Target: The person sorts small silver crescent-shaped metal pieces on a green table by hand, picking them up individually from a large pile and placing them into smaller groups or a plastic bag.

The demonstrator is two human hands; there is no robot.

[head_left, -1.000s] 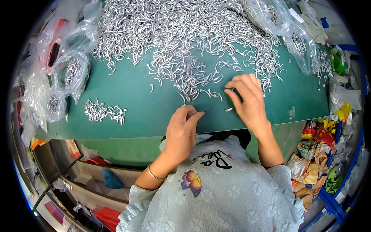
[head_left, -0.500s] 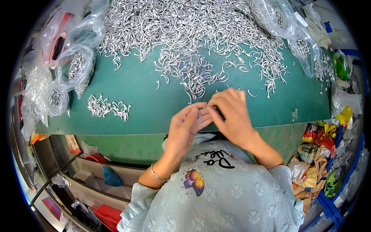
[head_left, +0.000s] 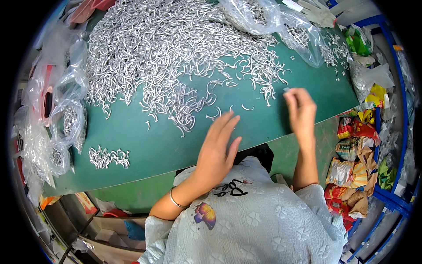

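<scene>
My left hand (head_left: 218,147) is over the near edge of the green table, fingers stretched and thumb apart, with nothing visible in it. Loose curved silvery metal pieces (head_left: 214,113) lie just beyond its fingertips. Further right, my right hand (head_left: 301,110) is above the table with thumb and fingers drawn together. A tiny pale grey thing (head_left: 286,89) shows at its fingertips, too small to name. A broad heap of the same curved metal pieces (head_left: 154,57) covers the far part of the table. A small separate cluster of metal pieces (head_left: 109,157) lies at the near left.
Clear plastic bags (head_left: 68,119) holding metal pieces crowd the table's left side, around a red and black object (head_left: 48,103). More plastic bags (head_left: 303,37) and a pale glove (head_left: 317,13) lie at the far right. Colourful packets (head_left: 349,171) fill a blue-framed rack (head_left: 391,200) beside the table.
My hands, together before, have separated: the right has moved right and the left has opened out. The view has turned, so the table and heap appear shifted left and tilted.
</scene>
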